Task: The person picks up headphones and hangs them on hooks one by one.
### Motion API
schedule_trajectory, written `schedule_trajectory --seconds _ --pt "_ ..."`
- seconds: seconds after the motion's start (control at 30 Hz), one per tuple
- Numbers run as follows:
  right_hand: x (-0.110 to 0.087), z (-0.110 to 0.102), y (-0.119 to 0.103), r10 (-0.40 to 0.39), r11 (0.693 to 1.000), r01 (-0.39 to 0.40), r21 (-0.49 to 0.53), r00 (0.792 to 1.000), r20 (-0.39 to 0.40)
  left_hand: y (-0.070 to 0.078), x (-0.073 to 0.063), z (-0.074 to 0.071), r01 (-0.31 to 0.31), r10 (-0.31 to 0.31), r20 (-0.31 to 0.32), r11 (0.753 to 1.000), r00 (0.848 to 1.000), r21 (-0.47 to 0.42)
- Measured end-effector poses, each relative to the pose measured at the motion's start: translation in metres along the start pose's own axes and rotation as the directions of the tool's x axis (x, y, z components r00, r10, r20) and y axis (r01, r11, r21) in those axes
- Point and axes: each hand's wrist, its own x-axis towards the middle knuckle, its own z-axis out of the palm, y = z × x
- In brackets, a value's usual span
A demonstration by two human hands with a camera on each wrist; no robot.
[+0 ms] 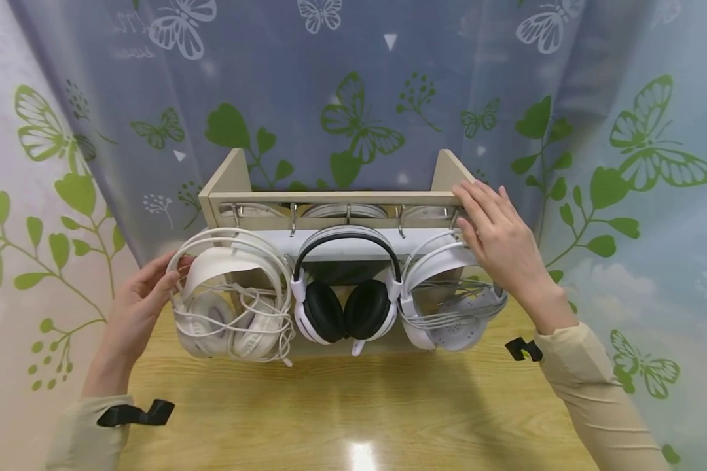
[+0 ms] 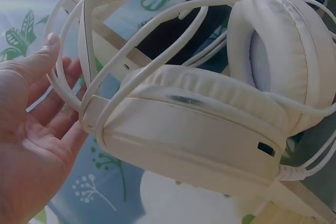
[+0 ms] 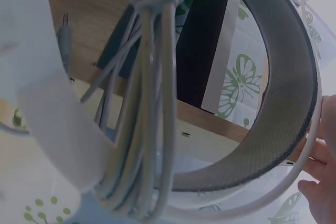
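Note:
Three headphones hang in a row on a pale wooden rack (image 1: 342,197) with metal hooks (image 1: 293,219). At the left end, my left hand (image 1: 134,311) pinches the outer headband of the white headphones (image 1: 197,343) between thumb and fingers. In the left wrist view, loose white cable crosses the ear cups of these headphones (image 2: 194,132). Black ear pads mark the middle headphones (image 1: 323,311). My right hand (image 1: 501,242) rests with extended fingers on the rack's right top corner, beside the right white headphones (image 1: 459,327), whose grey cable is bundled; their mesh-lined headband (image 3: 294,72) fills the right wrist view.
The rack stands on a yellow wood-grain table (image 1: 330,399). Behind it hangs a blue curtain (image 1: 283,78) printed with butterflies and leaves. Side panels (image 1: 230,173) rise at both rack ends. Beneath the row, a dark panel (image 1: 342,269) shows through the middle headband.

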Motion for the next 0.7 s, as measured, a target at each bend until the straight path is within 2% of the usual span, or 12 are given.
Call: schedule_trajectory --seconds 0.17,0.33,0.6,0.7 --pt "-0.002 0.000 0.000 0.038 0.998 -0.039 0.042 0.999 0.008 -0.002 0.000 -0.001 0.009 -0.009 0.001 1.000 1.000 -0.017" --pt "-0.007 -0.001 -0.001 0.047 0.998 -0.046 0.045 0.999 -0.020 -0.003 -0.004 -0.006 0.003 -0.003 0.015 1.000 1.000 -0.031" --pt "-0.018 -0.006 -0.001 0.039 0.998 -0.038 0.050 0.999 -0.033 -0.003 -0.015 -0.016 0.043 -0.041 -0.021 0.995 0.999 0.093" --pt "-0.025 -0.007 0.000 0.037 0.998 -0.034 0.058 0.998 -0.048 -0.003 -0.017 -0.017 0.054 -0.052 -0.027 0.994 0.998 0.099"
